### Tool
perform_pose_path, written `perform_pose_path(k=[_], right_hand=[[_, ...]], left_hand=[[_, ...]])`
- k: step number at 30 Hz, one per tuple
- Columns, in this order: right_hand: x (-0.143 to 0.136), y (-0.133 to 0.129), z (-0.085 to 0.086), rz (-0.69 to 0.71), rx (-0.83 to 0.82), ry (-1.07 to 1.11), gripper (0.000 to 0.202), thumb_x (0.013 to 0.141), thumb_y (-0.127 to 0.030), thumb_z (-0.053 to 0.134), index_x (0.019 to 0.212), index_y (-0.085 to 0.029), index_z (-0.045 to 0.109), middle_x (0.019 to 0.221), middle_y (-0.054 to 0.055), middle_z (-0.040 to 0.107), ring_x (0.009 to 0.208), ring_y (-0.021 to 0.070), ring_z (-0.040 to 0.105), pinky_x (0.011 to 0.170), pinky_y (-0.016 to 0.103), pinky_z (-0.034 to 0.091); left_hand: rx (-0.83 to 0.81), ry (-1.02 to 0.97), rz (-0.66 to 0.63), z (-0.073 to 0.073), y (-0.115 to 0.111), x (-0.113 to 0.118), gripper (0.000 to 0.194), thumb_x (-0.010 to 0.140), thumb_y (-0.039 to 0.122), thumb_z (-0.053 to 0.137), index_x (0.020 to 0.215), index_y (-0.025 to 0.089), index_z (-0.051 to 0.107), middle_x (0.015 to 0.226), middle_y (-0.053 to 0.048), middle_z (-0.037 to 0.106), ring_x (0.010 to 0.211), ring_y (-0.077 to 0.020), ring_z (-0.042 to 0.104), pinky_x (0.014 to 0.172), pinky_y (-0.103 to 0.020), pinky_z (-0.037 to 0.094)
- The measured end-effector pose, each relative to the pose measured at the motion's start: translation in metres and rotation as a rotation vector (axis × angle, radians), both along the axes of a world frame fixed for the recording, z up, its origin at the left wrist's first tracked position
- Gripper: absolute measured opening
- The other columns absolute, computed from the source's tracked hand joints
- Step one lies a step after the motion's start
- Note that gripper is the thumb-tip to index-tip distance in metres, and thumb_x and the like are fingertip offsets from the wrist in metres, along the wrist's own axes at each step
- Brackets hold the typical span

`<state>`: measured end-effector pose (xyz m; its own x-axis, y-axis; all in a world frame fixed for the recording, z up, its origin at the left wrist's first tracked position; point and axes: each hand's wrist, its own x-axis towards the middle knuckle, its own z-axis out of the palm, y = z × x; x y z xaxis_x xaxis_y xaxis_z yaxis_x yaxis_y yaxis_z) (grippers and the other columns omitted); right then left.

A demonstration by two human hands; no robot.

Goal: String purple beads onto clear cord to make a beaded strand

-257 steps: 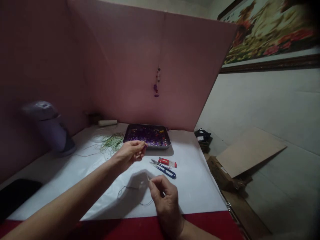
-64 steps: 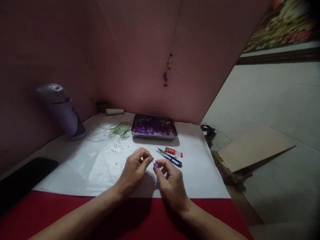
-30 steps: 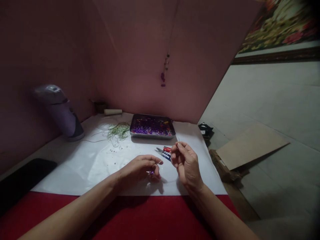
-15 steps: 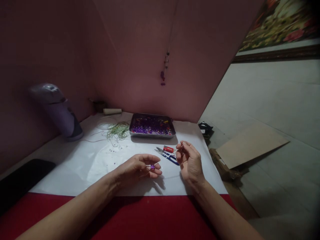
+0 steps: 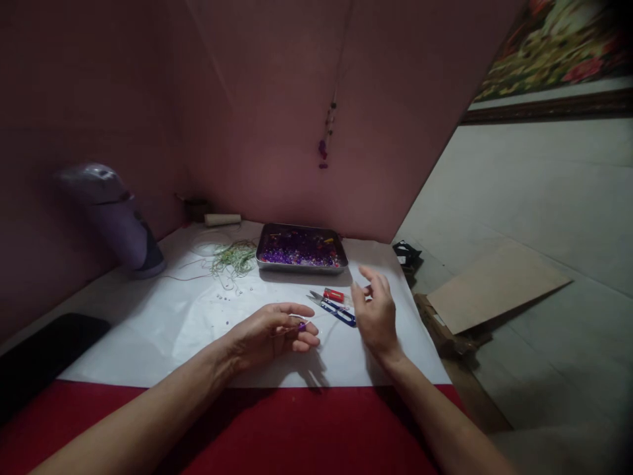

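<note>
My left hand [image 5: 277,330] is turned partly palm up, with its thumb and fingers closed on a small purple bead piece [image 5: 302,326] threaded on thin cord. The pale cord [image 5: 319,319] stretches right from the beads toward my right hand [image 5: 376,310]. That hand is raised beside the scissors, its fingers curled around the cord's end and its thumb apart from the index finger; the grip itself is partly hidden. Just left of it lie blue-handled thread snips [image 5: 332,309] and a red lighter [image 5: 333,295] on the white sheet.
Behind stands a metal tray [image 5: 302,269] of purple beads. Left of it are tangled green threads [image 5: 235,257], a few loose beads [image 5: 226,299] and a purple bottle [image 5: 121,221]. A beaded strand [image 5: 323,148] hangs against the wall. Cardboard [image 5: 499,284] lies right of the table.
My right hand has turned, its thumb and index finger moving from a pinch to apart. My left hand stays nearly in place, with the purple beads shifted slightly in its fingers.
</note>
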<state>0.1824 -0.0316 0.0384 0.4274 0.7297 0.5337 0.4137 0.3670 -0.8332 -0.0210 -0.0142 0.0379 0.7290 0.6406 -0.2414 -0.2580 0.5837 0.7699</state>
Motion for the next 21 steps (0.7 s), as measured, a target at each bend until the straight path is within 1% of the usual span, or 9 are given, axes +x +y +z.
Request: perform_pose_path(k=[1, 3, 4, 6, 8, 10, 15, 18, 21], right_hand=[[-0.004, -0.004, 0.002, 0.055, 0.009, -0.101, 0.023, 0.079, -0.026, 0.057, 0.100, -0.018, 0.063, 0.106, 0.010, 0.060, 0.074, 0.0153, 0.058, 0.061, 0.027, 0.047], [-0.013, -0.012, 0.005, 0.308, -0.068, -0.215, 0.018, 0.083, -0.024, 0.052, 0.095, -0.020, 0.066, 0.102, 0.007, 0.063, 0.081, 0.0169, 0.058, 0.067, 0.028, 0.047], [-0.017, -0.015, 0.005, 0.375, -0.117, -0.236, 0.019, 0.084, -0.024, 0.052, 0.095, -0.020, 0.066, 0.098, 0.006, 0.064, 0.074, 0.0154, 0.058, 0.063, 0.027, 0.047], [-0.024, -0.020, 0.004, 0.484, -0.220, -0.255, 0.019, 0.083, -0.022, 0.051, 0.093, -0.019, 0.067, 0.084, 0.003, 0.066, 0.062, 0.0130, 0.056, 0.056, 0.026, 0.045], [-0.028, -0.021, 0.000, 0.534, -0.274, -0.258, 0.017, 0.082, -0.020, 0.051, 0.090, -0.018, 0.067, 0.073, 0.001, 0.066, 0.058, 0.0122, 0.055, 0.053, 0.024, 0.043], [-0.028, -0.020, -0.002, 0.539, -0.288, -0.265, 0.015, 0.082, -0.018, 0.051, 0.085, -0.018, 0.066, 0.070, 0.000, 0.065, 0.060, 0.0126, 0.056, 0.053, 0.023, 0.043], [-0.027, -0.020, -0.001, 0.463, -0.260, -0.377, 0.014, 0.080, -0.016, 0.051, 0.069, -0.018, 0.061, 0.065, 0.000, 0.061, 0.058, 0.0120, 0.053, 0.050, 0.023, 0.039], [-0.026, -0.021, 0.000, 0.437, -0.203, -0.497, 0.015, 0.080, -0.014, 0.050, 0.068, -0.018, 0.058, 0.063, -0.001, 0.057, 0.058, 0.0123, 0.051, 0.054, 0.025, 0.039], [-0.024, -0.020, -0.003, 0.396, -0.149, -0.606, 0.013, 0.081, -0.013, 0.049, 0.071, -0.017, 0.056, 0.065, 0.000, 0.055, 0.060, 0.0129, 0.051, 0.058, 0.025, 0.039]], left_hand=[[0.002, -0.007, 0.003, 0.000, 0.000, 0.000, 0.030, 0.073, 0.011, 0.060, 0.102, 0.008, 0.055, 0.087, -0.014, 0.066, 0.079, -0.0213, 0.067, 0.069, -0.027, 0.049], [0.004, -0.024, 0.006, 0.001, 0.001, 0.000, 0.029, 0.074, 0.011, 0.057, 0.103, 0.008, 0.054, 0.086, -0.015, 0.066, 0.079, -0.0209, 0.067, 0.069, -0.026, 0.049], [0.007, -0.033, 0.006, 0.002, 0.001, 0.000, 0.028, 0.075, 0.011, 0.056, 0.103, 0.008, 0.053, 0.085, -0.015, 0.066, 0.079, -0.0205, 0.067, 0.069, -0.026, 0.049], [0.016, -0.046, 0.008, 0.002, 0.001, 0.000, 0.027, 0.076, 0.010, 0.055, 0.103, 0.008, 0.053, 0.084, -0.015, 0.066, 0.077, -0.0190, 0.067, 0.068, -0.024, 0.049], [0.024, -0.052, 0.011, 0.001, 0.002, 0.000, 0.024, 0.077, 0.010, 0.054, 0.101, 0.008, 0.054, 0.082, -0.015, 0.067, 0.075, -0.0182, 0.067, 0.067, -0.024, 0.050], [0.024, -0.063, 0.015, 0.001, 0.002, 0.000, 0.020, 0.077, 0.010, 0.054, 0.097, 0.009, 0.054, 0.082, -0.014, 0.066, 0.075, -0.0187, 0.067, 0.066, -0.024, 0.050], [-0.004, -0.073, 0.029, -0.001, 0.003, 0.000, 0.015, 0.078, 0.012, 0.055, 0.093, 0.009, 0.056, 0.085, -0.012, 0.065, 0.077, -0.0181, 0.067, 0.067, -0.024, 0.050], [-0.020, -0.053, 0.033, -0.002, 0.003, 0.000, 0.013, 0.076, 0.010, 0.057, 0.089, 0.008, 0.056, 0.083, -0.012, 0.065, 0.076, -0.0169, 0.066, 0.067, -0.023, 0.050], [-0.040, -0.004, 0.037, -0.001, 0.003, -0.001, 0.013, 0.074, 0.011, 0.058, 0.087, 0.009, 0.056, 0.081, -0.012, 0.066, 0.071, -0.0161, 0.066, 0.061, -0.022, 0.048]])
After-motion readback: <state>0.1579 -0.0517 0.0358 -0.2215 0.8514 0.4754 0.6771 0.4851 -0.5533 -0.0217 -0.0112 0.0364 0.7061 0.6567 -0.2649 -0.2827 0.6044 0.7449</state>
